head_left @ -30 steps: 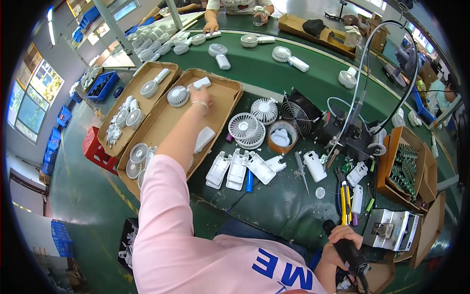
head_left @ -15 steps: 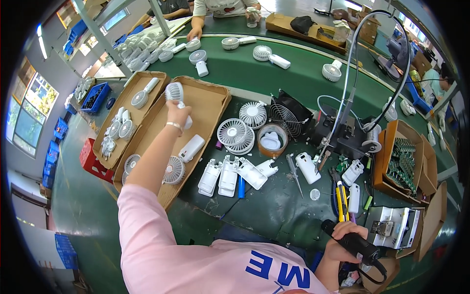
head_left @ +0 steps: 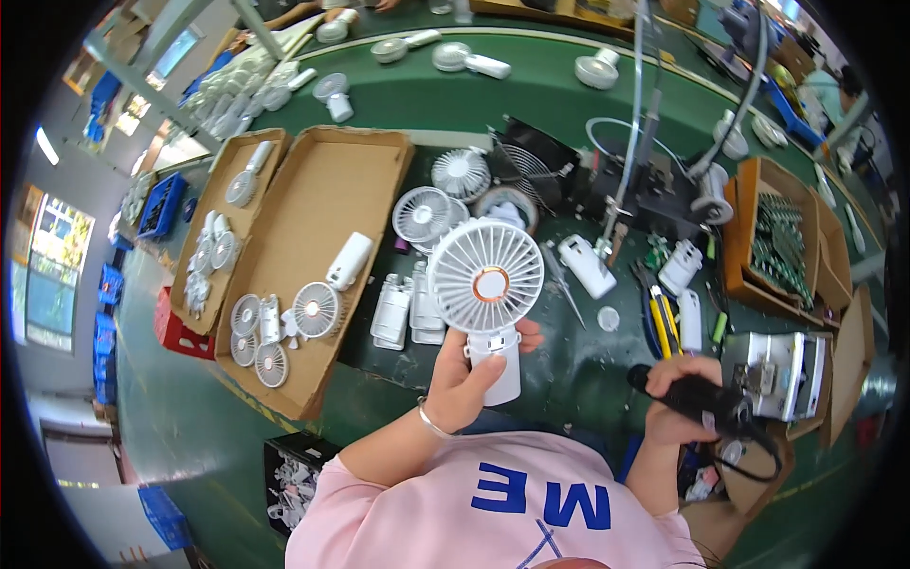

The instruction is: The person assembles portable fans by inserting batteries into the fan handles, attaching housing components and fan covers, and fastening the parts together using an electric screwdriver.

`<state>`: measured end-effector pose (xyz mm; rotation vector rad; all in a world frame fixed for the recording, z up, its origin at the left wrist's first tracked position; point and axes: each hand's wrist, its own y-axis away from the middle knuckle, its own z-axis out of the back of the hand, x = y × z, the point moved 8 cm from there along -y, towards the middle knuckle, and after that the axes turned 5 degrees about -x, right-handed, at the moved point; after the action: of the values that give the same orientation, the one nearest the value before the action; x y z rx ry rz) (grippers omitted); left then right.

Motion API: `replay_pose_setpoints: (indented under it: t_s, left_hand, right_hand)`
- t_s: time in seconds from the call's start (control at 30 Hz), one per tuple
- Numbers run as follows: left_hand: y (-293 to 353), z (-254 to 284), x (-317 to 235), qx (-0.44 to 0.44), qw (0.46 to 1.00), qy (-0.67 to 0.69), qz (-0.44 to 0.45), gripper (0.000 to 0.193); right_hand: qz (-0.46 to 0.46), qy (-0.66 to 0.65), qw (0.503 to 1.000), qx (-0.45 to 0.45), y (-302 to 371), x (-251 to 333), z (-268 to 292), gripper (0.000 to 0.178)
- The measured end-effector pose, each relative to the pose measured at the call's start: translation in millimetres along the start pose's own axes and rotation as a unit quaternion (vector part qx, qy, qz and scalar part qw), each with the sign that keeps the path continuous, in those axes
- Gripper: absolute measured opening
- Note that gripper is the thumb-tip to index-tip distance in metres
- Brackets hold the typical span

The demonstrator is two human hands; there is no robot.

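A white handheld fan (head_left: 486,275) stands upright in front of my chest, its round grille facing up at me. My left hand (head_left: 462,384) is closed around its handle just below the head. In my right hand (head_left: 684,398) is a black corded electric screwdriver (head_left: 706,406), held at the right with its tip pointing left. Beyond the held fan lie round white fan grilles (head_left: 423,215), partly covered by it. White handle shells (head_left: 391,313) lie on the bench to the left of the fan.
A cardboard tray (head_left: 308,204) at left holds several fans. Behind is the green belt (head_left: 531,104) with more fans. At right are a soldering stand (head_left: 654,180), a box of circuit boards (head_left: 782,242), pliers (head_left: 652,308) and a metal fixture (head_left: 773,375). A tweezer-like tool (head_left: 564,284) lies mid-bench.
My left hand has come back from the cardboard tray with the handheld fan, now in front of me. The screwdriver remains in my right hand. The view has shifted.
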<state>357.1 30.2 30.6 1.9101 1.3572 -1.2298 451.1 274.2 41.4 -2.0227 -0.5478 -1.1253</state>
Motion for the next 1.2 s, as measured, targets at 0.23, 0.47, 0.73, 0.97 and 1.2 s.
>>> replay_pose_setpoints:
  t_s: [0.23,0.47,0.73,0.97,1.2]
  left_hand:
    - [7.8,-27.3,30.8,0.012,0.995,0.049,0.081,0.042]
    - [15.4,-23.0,48.9,-0.015,0.985,0.029,0.169,0.041]
    - [39.2,-26.2,99.8,-0.013,0.94,0.158,0.303,0.035]
    - [38.5,-33.1,110.3,-0.009,0.943,0.087,0.32,0.031]
    - [45.7,-30.2,111.4,0.014,0.949,0.037,0.312,0.031]
  right_hand:
    - [-0.062,0.092,0.994,0.01,-5.2,-4.1,-9.3,0.095]
    - [-0.071,0.073,0.995,-0.01,-2.1,-0.6,-7.9,0.089]
    - [0.084,-0.131,0.98,0.122,-2.4,55.9,-32.7,0.055]
    - [0.065,-0.21,0.942,0.252,19.3,72.0,-78.0,0.029]
    - [0.056,-0.189,0.949,0.245,24.7,63.4,-80.2,0.032]
